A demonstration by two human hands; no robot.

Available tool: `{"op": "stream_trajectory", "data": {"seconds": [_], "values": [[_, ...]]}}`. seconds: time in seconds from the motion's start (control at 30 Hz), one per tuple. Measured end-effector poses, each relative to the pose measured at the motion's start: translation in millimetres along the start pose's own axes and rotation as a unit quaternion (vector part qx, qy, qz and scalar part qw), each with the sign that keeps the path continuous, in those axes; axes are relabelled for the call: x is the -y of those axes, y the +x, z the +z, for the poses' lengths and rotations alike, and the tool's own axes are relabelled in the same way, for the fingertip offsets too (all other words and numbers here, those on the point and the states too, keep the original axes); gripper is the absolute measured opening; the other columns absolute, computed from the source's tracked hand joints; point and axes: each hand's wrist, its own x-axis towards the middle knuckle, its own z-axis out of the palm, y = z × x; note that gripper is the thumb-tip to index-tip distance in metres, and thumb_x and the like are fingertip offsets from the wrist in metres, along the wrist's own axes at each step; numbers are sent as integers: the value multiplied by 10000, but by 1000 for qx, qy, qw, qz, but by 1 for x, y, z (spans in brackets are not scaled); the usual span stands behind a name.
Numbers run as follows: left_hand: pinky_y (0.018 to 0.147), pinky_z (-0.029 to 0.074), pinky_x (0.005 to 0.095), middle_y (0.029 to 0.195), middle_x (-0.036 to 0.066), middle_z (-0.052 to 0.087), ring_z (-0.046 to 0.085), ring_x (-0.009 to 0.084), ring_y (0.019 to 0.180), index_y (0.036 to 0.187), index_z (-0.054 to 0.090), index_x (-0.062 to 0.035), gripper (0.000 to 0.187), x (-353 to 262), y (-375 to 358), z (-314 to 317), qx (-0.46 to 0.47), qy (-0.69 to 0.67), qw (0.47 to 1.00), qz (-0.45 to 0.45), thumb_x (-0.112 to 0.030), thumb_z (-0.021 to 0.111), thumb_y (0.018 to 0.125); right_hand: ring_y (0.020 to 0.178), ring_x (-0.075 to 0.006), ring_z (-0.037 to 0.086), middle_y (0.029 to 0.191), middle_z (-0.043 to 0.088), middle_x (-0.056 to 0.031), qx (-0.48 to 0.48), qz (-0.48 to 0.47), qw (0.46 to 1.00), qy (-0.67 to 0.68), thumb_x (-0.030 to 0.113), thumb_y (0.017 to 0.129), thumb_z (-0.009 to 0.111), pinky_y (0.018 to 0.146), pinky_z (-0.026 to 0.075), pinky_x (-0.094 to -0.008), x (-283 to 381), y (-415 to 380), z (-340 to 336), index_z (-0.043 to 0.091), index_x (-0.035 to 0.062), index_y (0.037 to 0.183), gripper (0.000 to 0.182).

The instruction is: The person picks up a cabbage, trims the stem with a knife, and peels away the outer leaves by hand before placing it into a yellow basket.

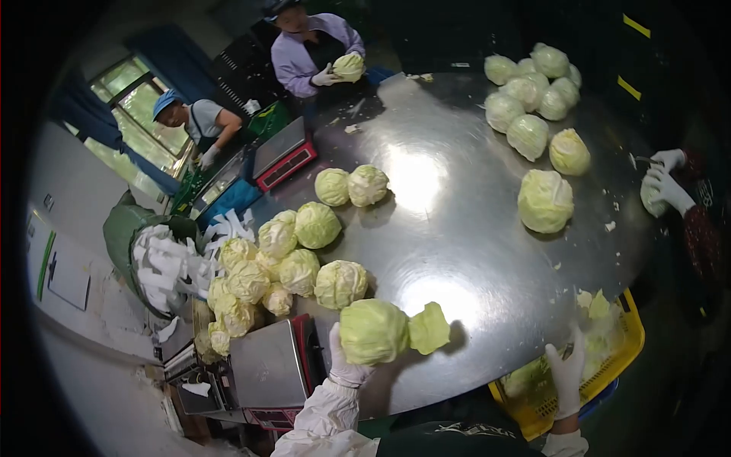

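My left hand (346,365), in a white glove, grips a pale green cabbage (373,331) held above the near edge of the steel table (457,228). A loose outer leaf (429,328) hangs off the cabbage's right side. My right hand (567,373), also gloved, is lowered beside the table over a yellow crate (629,343) of trimmed leaves; it seems to hold a small dark tool, but I cannot make it out clearly.
A pile of cabbages (282,266) lies at the table's left, another group (533,91) at the far right, one large head (545,200) apart. Scales (274,362) stand by my left. Three other people work around the table; gloved hands (666,183) trim at right.
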Motion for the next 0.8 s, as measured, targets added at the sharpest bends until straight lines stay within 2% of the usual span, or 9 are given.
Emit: {"op": "stream_trajectory", "data": {"seconds": [0.07,0.2,0.27,0.37,0.43,0.57,0.63,0.73,0.8], "values": [[1134,436,615,1579,200,407,477,385,1409,1554,400,-127,858,9,-1,5,4,78,997,-17,-633,633,903,1339,-338,540,1441,547,-237,122,78,980,139,134,798,841,1098,471,-419,74,-10,24,425,-72,1485,829],[1118,477,564,1517,207,482,526,364,1368,1542,384,-45,783,61,-2,35,3,142,987,-70,-529,607,967,1256,-295,600,1355,608,-220,259,-84,944,187,282,752,935,1060,493,-383,124,-27,91,496,-54,1437,880],[1118,473,568,1527,198,474,529,372,1362,1543,393,-65,777,65,-4,40,11,66,991,-113,-547,590,968,1073,-239,695,1137,709,-196,237,-153,953,115,194,783,902,943,548,-331,134,-22,93,637,-45,1270,603],[1129,445,591,1549,168,461,506,370,1380,1542,420,-116,774,55,-1,34,27,-54,978,-198,-601,560,956,614,-126,624,745,675,-94,197,-79,972,97,31,842,741,573,491,-295,130,-16,85,729,-28,920,99],[1139,420,609,1562,146,457,481,362,1406,1540,438,-148,778,35,-8,38,34,-97,967,-232,-635,547,943,605,-130,610,740,665,-87,195,-84,975,66,24,845,725,567,482,-298,113,-15,84,730,-26,927,97],[1087,487,598,1531,184,468,536,370,1350,1534,419,-75,782,-20,-16,38,-34,86,995,28,-597,524,962,722,-154,644,839,689,-114,155,-35,987,10,10,829,699,662,509,-291,71,-15,69,703,-38,1051,227],[1085,515,430,1420,170,567,599,291,1284,1482,448,-48,673,-68,-16,16,-41,124,981,141,-442,638,970,809,-185,683,922,709,-143,143,-8,990,1,12,822,699,725,535,-307,36,-20,56,681,-42,1151,334],[1004,519,372,1280,104,608,621,206,1125,1434,457,-24,619,-156,-2,-29,-88,266,858,430,-246,734,926,933,-145,661,1017,700,-107,95,32,994,49,-40,822,684,865,529,-296,-21,-38,39,624,-46,1259,441],[1007,509,356,1320,114,587,601,214,1167,1470,404,-8,741,-212,-5,-40,-247,276,761,532,-104,808,856,823,-176,646,975,695,-97,146,-24,984,-101,130,1021,625,740,524,-307,-21,-50,20,631,9,1240,251]]}}
